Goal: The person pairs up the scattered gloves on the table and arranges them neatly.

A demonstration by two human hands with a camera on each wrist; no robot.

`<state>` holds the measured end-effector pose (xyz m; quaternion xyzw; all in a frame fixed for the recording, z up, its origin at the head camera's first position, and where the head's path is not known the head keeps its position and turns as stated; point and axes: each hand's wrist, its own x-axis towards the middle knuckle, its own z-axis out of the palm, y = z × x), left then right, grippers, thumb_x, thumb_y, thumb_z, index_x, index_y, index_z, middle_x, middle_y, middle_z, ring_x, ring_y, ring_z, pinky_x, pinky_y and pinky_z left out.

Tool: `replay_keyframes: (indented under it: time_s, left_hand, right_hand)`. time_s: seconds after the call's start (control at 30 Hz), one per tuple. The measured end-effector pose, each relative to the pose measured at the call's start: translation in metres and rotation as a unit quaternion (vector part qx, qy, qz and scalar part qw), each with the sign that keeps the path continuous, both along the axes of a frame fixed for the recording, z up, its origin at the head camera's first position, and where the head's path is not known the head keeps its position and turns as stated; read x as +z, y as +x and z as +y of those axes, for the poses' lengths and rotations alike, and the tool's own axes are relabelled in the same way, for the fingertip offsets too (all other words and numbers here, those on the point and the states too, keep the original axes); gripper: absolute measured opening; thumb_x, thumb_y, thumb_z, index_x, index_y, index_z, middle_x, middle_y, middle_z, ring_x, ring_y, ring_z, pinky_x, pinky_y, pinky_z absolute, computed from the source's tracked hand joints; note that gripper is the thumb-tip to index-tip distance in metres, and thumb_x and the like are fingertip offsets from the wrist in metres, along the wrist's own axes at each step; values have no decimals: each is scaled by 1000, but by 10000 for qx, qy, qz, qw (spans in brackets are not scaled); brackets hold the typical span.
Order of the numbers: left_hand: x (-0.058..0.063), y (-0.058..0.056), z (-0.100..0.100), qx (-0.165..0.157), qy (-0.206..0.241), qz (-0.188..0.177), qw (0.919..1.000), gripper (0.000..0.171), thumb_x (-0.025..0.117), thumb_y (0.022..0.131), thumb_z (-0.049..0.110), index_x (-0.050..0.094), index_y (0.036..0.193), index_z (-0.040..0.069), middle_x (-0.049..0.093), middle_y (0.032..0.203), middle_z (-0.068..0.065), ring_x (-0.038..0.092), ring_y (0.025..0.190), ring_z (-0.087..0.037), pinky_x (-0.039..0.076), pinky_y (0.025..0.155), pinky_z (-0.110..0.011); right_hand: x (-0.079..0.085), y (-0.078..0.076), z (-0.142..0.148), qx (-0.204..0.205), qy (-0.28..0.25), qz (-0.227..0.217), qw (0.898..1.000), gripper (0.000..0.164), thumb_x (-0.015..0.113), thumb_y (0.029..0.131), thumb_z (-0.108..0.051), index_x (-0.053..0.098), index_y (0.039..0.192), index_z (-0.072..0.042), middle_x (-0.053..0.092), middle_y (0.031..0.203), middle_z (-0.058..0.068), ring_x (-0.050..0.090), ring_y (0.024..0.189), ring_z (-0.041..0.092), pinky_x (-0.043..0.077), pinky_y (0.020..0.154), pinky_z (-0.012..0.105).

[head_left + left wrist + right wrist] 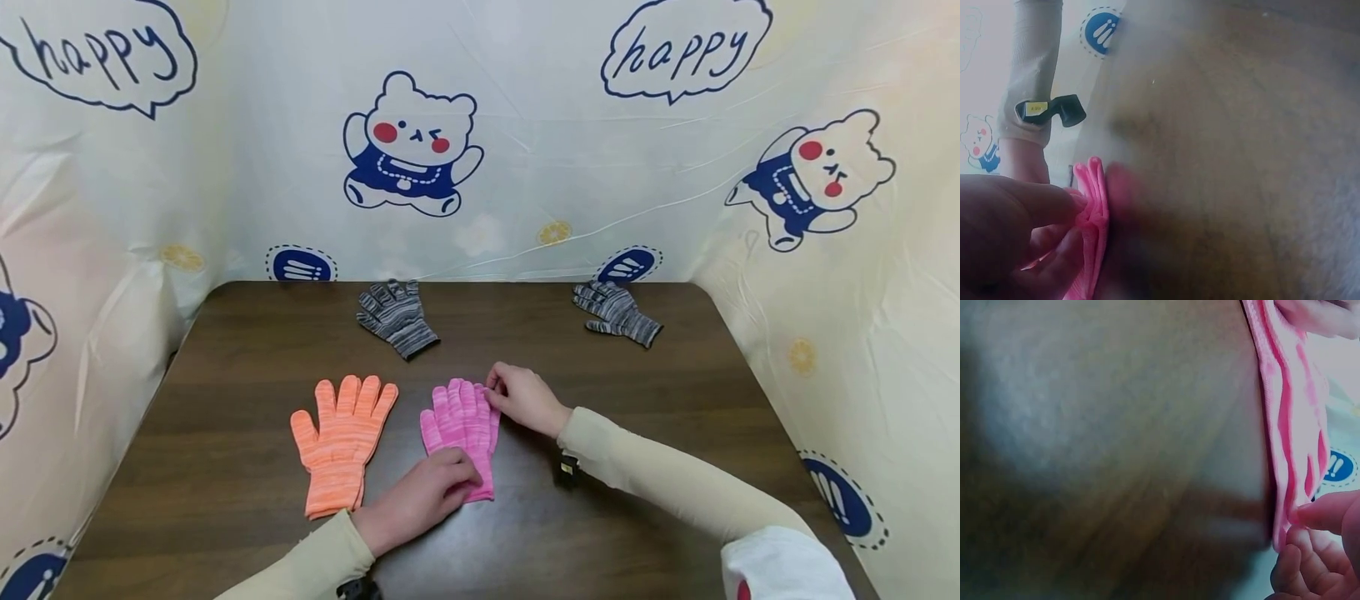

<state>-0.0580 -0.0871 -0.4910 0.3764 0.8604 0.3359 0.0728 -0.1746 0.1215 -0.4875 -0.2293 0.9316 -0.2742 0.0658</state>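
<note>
A pink knitted glove (463, 417) lies on the brown table in the middle, its fingers pointing away from me. My left hand (429, 492) is over its lower part near the cuff; in the left wrist view, the thumb and fingers pinch the pink fabric (1094, 228), which shows folded layers. At the far right fingertip of that glove, my right hand (527, 400) pinches the knit between thumb and forefinger, seen close in the right wrist view (1319, 550). Left of it an orange glove (341, 450) lies flat with fingers spread, its cuff close to my left wrist.
Two grey-and-black striped gloves lie at the back of the table (202, 400), one (397, 321) left of centre and the other (617, 314) to the right. A pale curtain (525, 167) printed with bears surrounds the table on three sides.
</note>
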Motion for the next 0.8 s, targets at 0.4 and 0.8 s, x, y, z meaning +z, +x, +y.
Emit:
replay_keyframes:
  time_s: [0.4,0.8]
  left_hand:
    - [-4,-2,0,95,272,-118,9995,13,66,86,9,66,96,17,56,94,8,53,87,-2,47,76,-20]
    - [-4,-2,-4,5,240,561,9981,16,66,86,9,69,100,17,60,100,9,54,99,-7,46,85,-27]
  right_hand:
    - [6,-6,17,-493,-506,-1213,9901,13,67,85,-19,59,93,-12,58,78,-1,52,67,11,45,61,25]
    - [17,-9,22,-478,-530,-1808,9809,12,61,86,-19,67,83,-9,61,70,4,51,57,11,44,53,26]
